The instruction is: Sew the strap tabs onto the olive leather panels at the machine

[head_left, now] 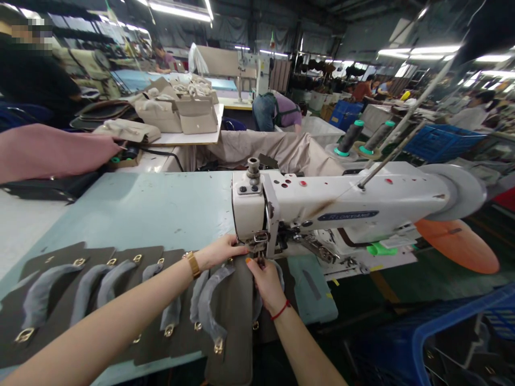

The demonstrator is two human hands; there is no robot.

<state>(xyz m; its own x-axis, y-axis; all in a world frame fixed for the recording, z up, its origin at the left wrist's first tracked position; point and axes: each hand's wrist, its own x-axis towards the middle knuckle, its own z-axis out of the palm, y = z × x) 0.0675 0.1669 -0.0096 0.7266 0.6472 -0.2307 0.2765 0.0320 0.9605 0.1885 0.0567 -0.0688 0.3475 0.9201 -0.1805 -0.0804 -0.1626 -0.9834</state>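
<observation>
My left hand [223,251] is closed on the top edge of a dark olive-grey bag panel [237,327], right beside the needle area of the white sewing machine [317,201]. My right hand [267,281] grips the same panel's right edge, thumb uppermost, just below the presser foot; its other fingers are partly hidden. A curved handle [211,308] wrapped in cloudy film lies on this panel, fixed with gold buckles. To the left, several similar panels [32,300] with wrapped handles overlap in a row on the pale blue table [161,201].
Two dark thread spools [349,138] stand behind the machine. A blue crate [416,343] holding dark pieces is at the lower right. Beige bags [197,115] sit on a table behind. Pink material [52,153] lies at the left. Other people work in the background, one bending over.
</observation>
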